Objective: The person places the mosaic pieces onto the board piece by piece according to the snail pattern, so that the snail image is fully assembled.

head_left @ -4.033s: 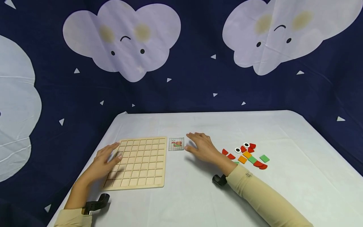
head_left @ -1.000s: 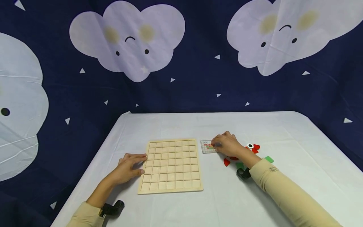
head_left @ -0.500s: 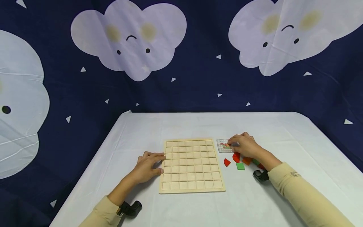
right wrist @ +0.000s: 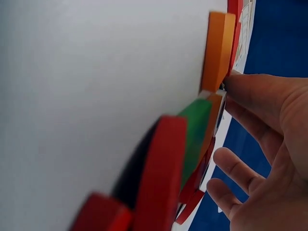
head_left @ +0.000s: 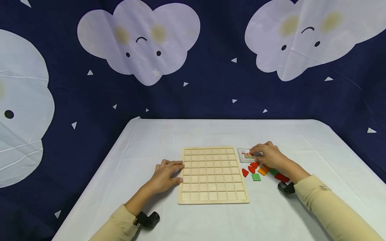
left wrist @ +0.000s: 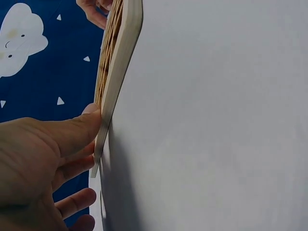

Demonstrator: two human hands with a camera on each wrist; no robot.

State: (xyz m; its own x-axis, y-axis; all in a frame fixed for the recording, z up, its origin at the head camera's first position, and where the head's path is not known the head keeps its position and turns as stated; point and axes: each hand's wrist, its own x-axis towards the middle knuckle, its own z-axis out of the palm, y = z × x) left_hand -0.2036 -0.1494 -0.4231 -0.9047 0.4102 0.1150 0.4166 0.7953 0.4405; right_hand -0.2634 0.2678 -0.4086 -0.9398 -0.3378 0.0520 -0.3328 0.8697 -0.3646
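Note:
A square wooden grid board (head_left: 213, 202) lies flat on the white table, its cells bare. My left hand (head_left: 167, 174) touches its left edge, the thumb and outstretched fingers set apart along that side. In the left wrist view the thumb (left wrist: 79, 132) meets the board's rim (left wrist: 122, 57). Just right of the board lies a small clear gridded picture card (head_left: 243, 156). My right hand (head_left: 268, 155) pinches the card's right end, partly covering it. Below that hand are red pieces (head_left: 245, 172), a green square (head_left: 256, 177) and an orange square (head_left: 262, 171).
In the right wrist view, an orange piece (right wrist: 214, 53), a green piece (right wrist: 195, 130) and a red piece (right wrist: 161, 168) crowd together near the thumb. The right forearm (head_left: 334, 201) covers part of this group. A dark cloth with clouds (head_left: 211, 67) hangs behind the table (head_left: 166, 134).
The left hand and the board have slid right across the table. The right hand has drawn the card right too, closer to the coloured pieces, which are bunched nearer the board.

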